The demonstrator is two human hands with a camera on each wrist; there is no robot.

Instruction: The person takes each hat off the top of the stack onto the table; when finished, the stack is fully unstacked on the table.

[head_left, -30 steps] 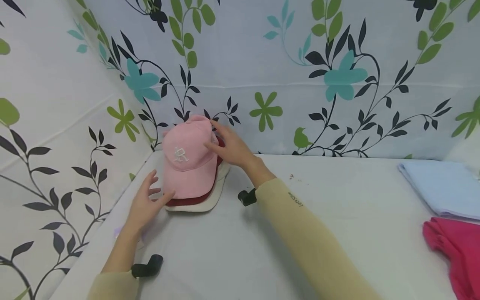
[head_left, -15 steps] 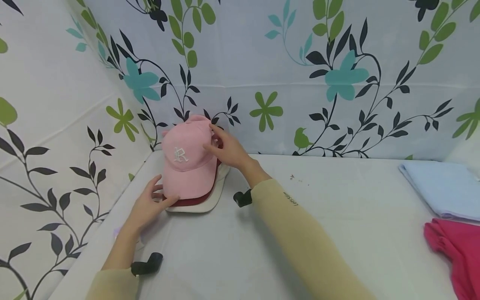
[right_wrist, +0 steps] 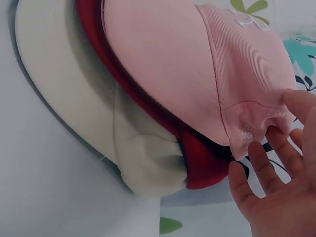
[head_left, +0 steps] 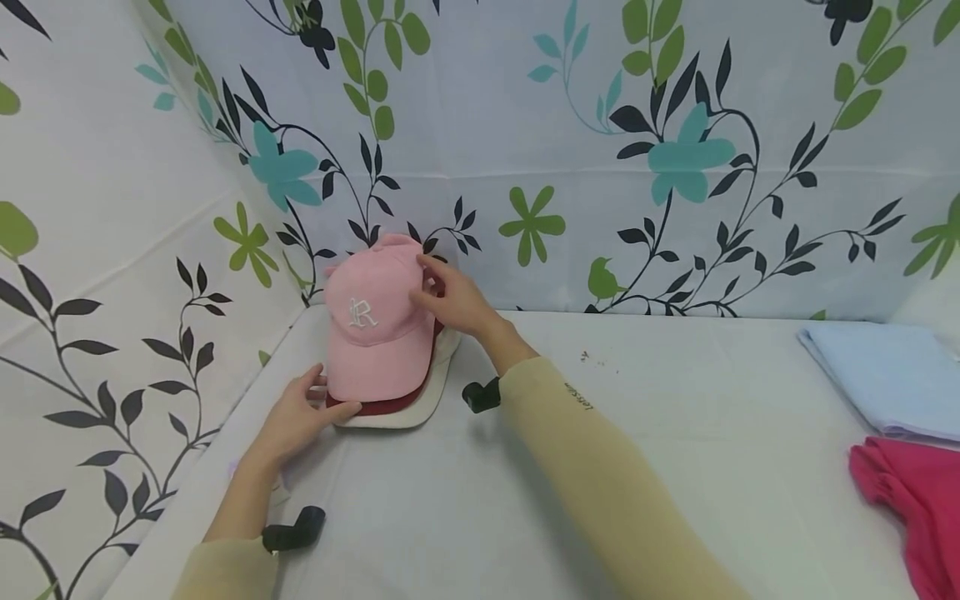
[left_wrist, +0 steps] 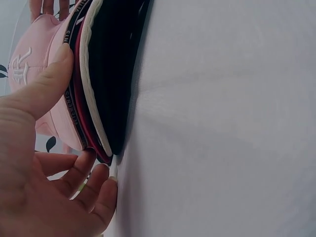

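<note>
A pink baseball cap [head_left: 378,358] with a white embroidered letter tops a stack against the back wall. Under it show a dark red cap [right_wrist: 210,170] and a cream cap [right_wrist: 148,168], their brims fanned slightly toward me. My left hand [head_left: 296,421] rests at the stack's left front, thumb [left_wrist: 49,84] along the pink brim's edge, other fingers loosely bent beside the brim corners. My right hand [head_left: 465,304] touches the pink cap's right side, thumb on the crown and fingertips spread lower on its side, where the fabric is dented.
A white table [head_left: 600,467] carries everything. At its right lie a folded light blue cloth [head_left: 877,371] and a bright pink-red cloth [head_left: 911,500]. A leaf-patterned curtain [head_left: 480,133] closes the back and left. A small pale lilac item [head_left: 281,483] shows by my left forearm.
My left hand has slid slightly right and down along the brim edges, and its thumb sits lower. My right hand has shifted slightly left on the cap's side. The stack stays nearly still.
</note>
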